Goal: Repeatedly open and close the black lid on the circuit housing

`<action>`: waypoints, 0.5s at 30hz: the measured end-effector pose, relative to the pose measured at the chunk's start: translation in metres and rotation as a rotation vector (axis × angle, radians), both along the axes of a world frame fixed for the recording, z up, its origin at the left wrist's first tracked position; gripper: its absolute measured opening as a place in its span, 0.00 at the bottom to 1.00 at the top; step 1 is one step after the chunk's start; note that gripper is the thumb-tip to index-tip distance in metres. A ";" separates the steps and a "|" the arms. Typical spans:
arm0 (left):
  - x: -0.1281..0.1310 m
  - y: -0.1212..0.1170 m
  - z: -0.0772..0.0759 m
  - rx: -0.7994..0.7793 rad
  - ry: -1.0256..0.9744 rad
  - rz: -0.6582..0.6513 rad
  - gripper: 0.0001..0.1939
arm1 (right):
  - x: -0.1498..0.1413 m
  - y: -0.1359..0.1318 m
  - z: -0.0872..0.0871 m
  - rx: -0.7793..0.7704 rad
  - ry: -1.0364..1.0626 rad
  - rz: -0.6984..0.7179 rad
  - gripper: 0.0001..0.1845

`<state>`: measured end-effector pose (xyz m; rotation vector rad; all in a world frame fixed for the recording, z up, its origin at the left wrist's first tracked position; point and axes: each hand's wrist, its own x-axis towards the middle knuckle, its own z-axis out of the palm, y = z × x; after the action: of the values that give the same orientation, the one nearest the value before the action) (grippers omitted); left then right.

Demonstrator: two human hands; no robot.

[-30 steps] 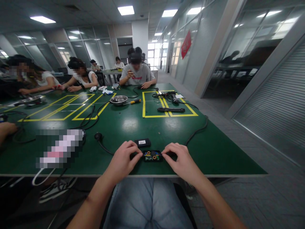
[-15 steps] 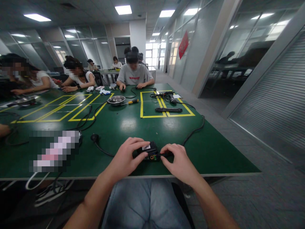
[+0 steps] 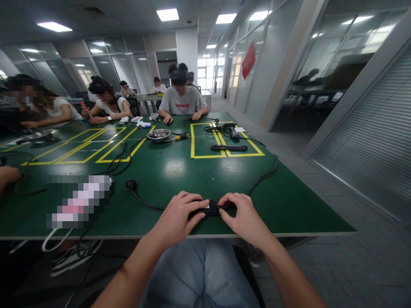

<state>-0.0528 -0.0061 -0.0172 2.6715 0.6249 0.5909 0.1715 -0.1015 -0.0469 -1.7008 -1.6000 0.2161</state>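
Note:
A small black box point(image 3: 210, 207) with a white label lies near the front edge of the green table point(image 3: 180, 171), its lid down on it. My left hand point(image 3: 180, 216) grips its left end with the fingers curled over the top. My right hand point(image 3: 240, 216) pinches its right end, where a black cable point(image 3: 265, 175) leaves the box and runs off over the table's right edge. Most of the box is hidden under my fingers.
Another black cable with a plug point(image 3: 131, 184) lies left of my hands. Farther off are a metal bowl point(image 3: 159, 135), a yellow-handled screwdriver point(image 3: 181, 137), a black tool point(image 3: 229, 148) on yellow floor-tape squares, and several seated people at the far and left sides.
The lid that lay apart behind the open box was lifted by my left hand and now sits on the box, covering the circuit board. Both hands have closed over it.

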 end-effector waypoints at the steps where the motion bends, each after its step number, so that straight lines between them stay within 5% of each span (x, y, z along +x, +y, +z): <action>1: 0.000 0.000 0.001 -0.004 -0.004 0.003 0.18 | 0.000 0.000 -0.001 0.003 -0.007 -0.002 0.04; 7: 0.003 0.012 0.003 -0.118 -0.114 0.072 0.16 | 0.000 0.001 -0.002 -0.010 -0.015 -0.011 0.04; 11: 0.005 0.027 -0.001 -0.027 -0.143 0.305 0.13 | -0.001 -0.001 0.001 -0.011 -0.006 0.024 0.04; 15: 0.003 0.031 -0.005 -0.001 -0.116 0.300 0.10 | -0.003 -0.003 0.004 -0.017 0.002 0.088 0.07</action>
<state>-0.0499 0.0249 -0.0219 2.5374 0.9991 0.8174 0.1689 -0.1048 -0.0430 -1.6433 -1.6778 0.2758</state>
